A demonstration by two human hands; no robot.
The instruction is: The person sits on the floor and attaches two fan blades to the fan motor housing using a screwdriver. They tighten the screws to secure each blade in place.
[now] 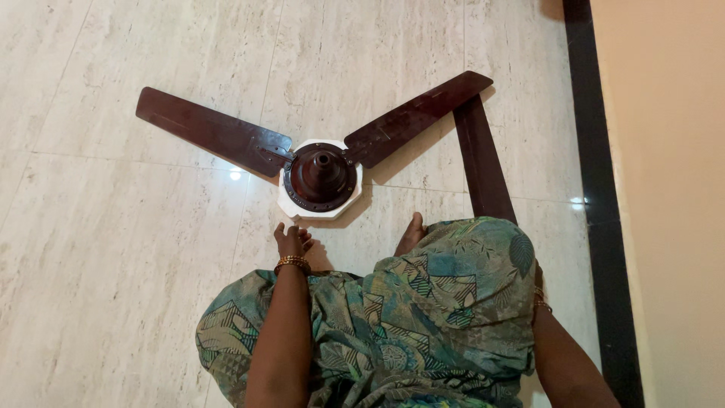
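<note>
The ceiling fan (320,175) is lying on the floor (113,249), far of the knees. Left hand (291,240) is resting loosely just near its hub, gripping nothing. Right hand is hidden; state unclear. The loose blade (483,162) is risking being stepped on.

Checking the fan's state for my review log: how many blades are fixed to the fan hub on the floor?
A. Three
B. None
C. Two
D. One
C: two dark brown blades, the left blade and the right blade, join the fan hub, while a third blade lies loose on the floor to the right, apart from the hub.
</note>
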